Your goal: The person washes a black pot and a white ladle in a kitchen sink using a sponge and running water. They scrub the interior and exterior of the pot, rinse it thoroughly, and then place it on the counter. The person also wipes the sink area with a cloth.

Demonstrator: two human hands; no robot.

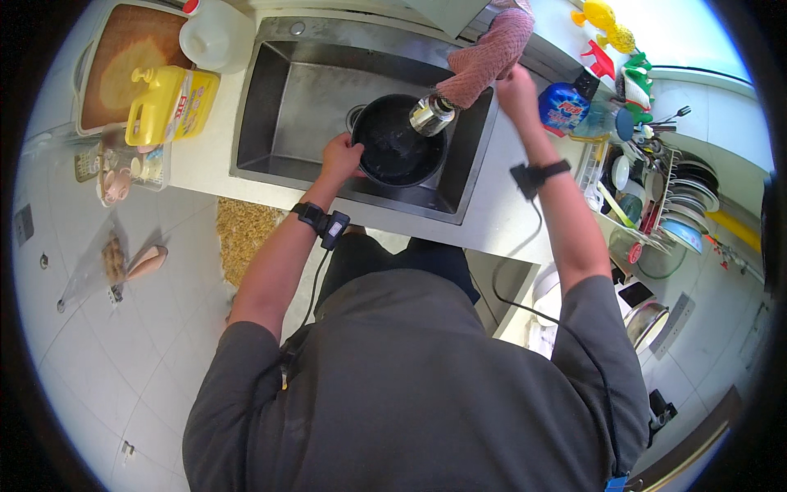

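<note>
A round black pot point(399, 157) is in the stainless steel sink point(320, 92), over its right half. My left hand point(342, 158) grips the pot's left rim, thumb uppermost. Above the pot's mouth is the metal head of a faucet point(431, 115), whose neck is wrapped in a pink knitted cloth point(486, 58). Water seems to run into the pot, though dark glare blurs it. My right hand point(518, 89) is raised beside the cloth at the sink's back right corner. Its fingertips are partly hidden there, so whether they hold anything cannot be made out.
Left of the sink stand a yellow detergent jug point(172, 104), a translucent plastic jug point(215, 37) and a cutting board point(135, 55). On the right are a blue cleaner bottle point(562, 107), a glass jar point(599, 123) and a dish rack point(667, 190) of plates. Cables trail from both wrist straps.
</note>
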